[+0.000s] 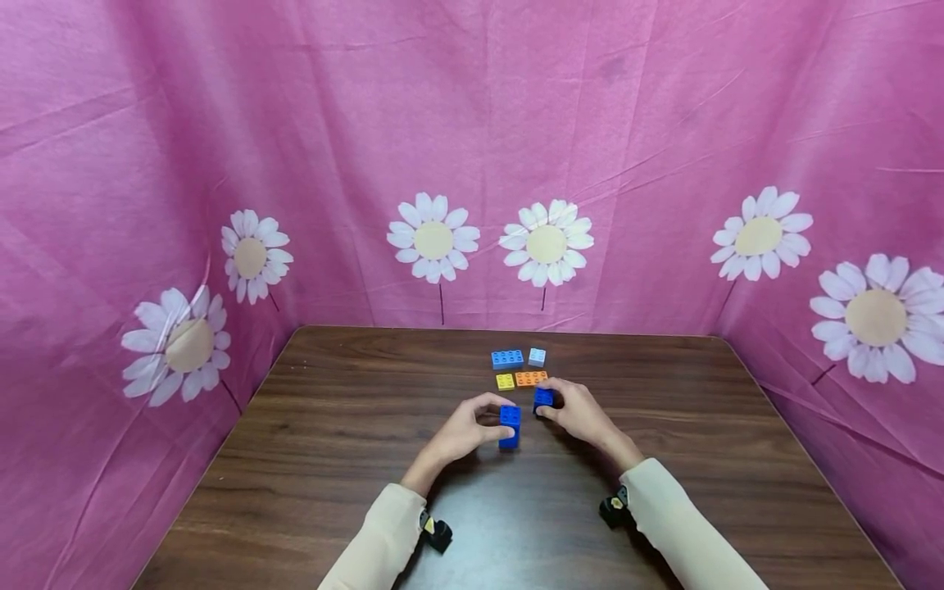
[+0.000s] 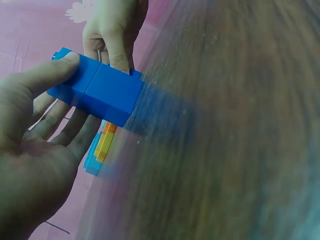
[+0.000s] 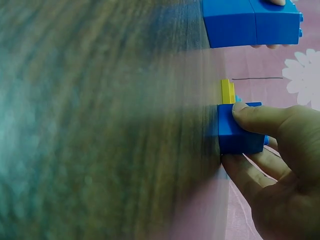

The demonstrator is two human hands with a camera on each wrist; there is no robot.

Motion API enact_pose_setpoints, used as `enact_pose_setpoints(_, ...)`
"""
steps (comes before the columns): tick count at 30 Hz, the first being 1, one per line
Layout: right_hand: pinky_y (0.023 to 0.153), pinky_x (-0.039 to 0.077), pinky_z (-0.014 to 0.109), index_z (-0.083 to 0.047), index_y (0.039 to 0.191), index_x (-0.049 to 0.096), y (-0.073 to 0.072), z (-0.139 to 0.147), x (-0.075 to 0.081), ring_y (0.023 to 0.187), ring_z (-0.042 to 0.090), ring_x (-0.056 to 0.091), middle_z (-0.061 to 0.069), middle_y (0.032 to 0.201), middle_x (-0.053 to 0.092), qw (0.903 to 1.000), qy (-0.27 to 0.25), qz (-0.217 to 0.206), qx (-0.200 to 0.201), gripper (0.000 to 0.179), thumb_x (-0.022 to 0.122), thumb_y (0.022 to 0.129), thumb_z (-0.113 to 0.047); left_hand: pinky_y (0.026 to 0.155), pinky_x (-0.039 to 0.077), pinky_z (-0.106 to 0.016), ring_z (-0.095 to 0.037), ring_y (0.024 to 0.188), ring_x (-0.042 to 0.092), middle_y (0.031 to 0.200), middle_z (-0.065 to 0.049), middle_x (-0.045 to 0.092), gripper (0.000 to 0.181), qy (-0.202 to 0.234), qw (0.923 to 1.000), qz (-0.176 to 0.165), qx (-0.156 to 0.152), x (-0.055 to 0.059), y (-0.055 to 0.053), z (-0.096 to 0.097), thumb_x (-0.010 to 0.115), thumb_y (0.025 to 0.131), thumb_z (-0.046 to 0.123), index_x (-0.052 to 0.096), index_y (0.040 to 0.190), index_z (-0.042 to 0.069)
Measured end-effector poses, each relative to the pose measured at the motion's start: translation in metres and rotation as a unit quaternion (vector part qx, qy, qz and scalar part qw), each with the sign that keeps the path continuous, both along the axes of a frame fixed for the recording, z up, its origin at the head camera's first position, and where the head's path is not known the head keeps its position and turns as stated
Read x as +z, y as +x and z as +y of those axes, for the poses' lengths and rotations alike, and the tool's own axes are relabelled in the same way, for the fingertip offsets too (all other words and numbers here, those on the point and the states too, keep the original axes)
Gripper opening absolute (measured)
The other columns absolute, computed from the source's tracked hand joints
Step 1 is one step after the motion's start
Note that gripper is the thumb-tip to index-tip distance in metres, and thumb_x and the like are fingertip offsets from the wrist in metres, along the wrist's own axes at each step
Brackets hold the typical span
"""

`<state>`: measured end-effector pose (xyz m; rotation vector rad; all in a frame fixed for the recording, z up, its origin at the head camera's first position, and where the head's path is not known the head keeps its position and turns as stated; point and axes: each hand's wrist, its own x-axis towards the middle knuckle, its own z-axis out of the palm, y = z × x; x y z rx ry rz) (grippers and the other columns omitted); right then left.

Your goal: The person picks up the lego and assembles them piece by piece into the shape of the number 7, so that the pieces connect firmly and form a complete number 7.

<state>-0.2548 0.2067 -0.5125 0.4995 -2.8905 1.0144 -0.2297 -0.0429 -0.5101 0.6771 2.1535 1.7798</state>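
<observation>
My left hand pinches a tower of two stacked dark blue toy bricks between thumb and fingers. In the left wrist view the seam between the two blue bricks is visible, and the tower stands upright at the tabletop. To its right, slightly farther back, my right hand grips a single dark blue brick. The right wrist view shows the thumb on one side of that single brick, fingers on the other, its base at the table surface. A gap separates the tower from the single brick.
Just beyond the hands lie a yellow brick and a long orange brick. Behind them are a long lighter blue brick and a small pale blue brick. Pink flowered cloth surrounds the wooden table.
</observation>
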Motion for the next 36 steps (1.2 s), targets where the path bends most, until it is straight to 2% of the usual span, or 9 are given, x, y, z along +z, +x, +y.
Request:
enact_pose_setpoints(8,0.089,0.056,0.047,-0.013,0.126,0.063,0.001,0.0,-0.001,0.103,0.023,0.067,0.011,0.117,0.07,0.9999,0.0,-0.01,-0.009,0.041,0.073,0.089,-0.024,0.085,0.056,-0.031,-0.027,0.107,0.066,0.113,-0.016,0.069,0.034,0.013,0.9997,-0.008,0.02,-0.006,-0.004,0.004,0.073,0.088,0.01,0.065,0.121,0.011)
enact_pose_setpoints(14,0.09,0.056,0.047,-0.012,0.127,0.064,0.001,0.001,-0.001,0.106,0.024,0.066,0.011,0.119,0.069,0.9999,-0.001,-0.008,-0.007,0.041,0.073,0.089,-0.024,0.085,0.056,-0.03,-0.021,0.105,0.066,0.111,-0.01,0.071,0.033,0.014,0.9997,-0.012,0.013,-0.007,-0.007,0.003,0.076,0.086,0.016,0.066,0.118,0.017)
enact_pose_setpoints(21,0.09,0.056,0.047,-0.01,0.126,0.065,-0.001,0.001,0.006,0.106,0.024,0.067,0.012,0.12,0.07,1.0,-0.003,-0.002,0.007,0.041,0.074,0.088,-0.024,0.084,0.056,-0.031,-0.021,0.104,0.065,0.111,-0.01,0.07,0.033,0.012,0.9999,-0.01,0.005,-0.006,-0.009,0.002,0.077,0.086,0.019,0.067,0.117,0.019)
enact_pose_setpoints(30,0.082,0.059,0.038,-0.008,0.128,0.064,0.002,-0.002,0.036,0.098,0.019,0.07,0.007,0.113,0.072,0.999,-0.021,0.016,0.035,0.046,0.075,0.087,-0.026,0.086,0.056,-0.031,-0.024,0.108,0.065,0.111,-0.009,0.07,0.032,0.003,0.9997,-0.023,0.005,-0.006,-0.01,0.003,0.076,0.086,0.018,0.066,0.116,0.017)
enact_pose_setpoints(36,0.08,0.06,0.04,-0.013,0.125,0.065,0.007,-0.009,0.061,0.093,0.017,0.071,0.003,0.106,0.074,0.9983,-0.007,0.03,0.049,0.042,0.076,0.086,-0.028,0.085,0.057,-0.031,-0.024,0.108,0.066,0.111,-0.01,0.07,0.032,0.008,0.9998,-0.02,0.004,-0.007,-0.012,0.003,0.076,0.086,0.016,0.065,0.115,0.016)
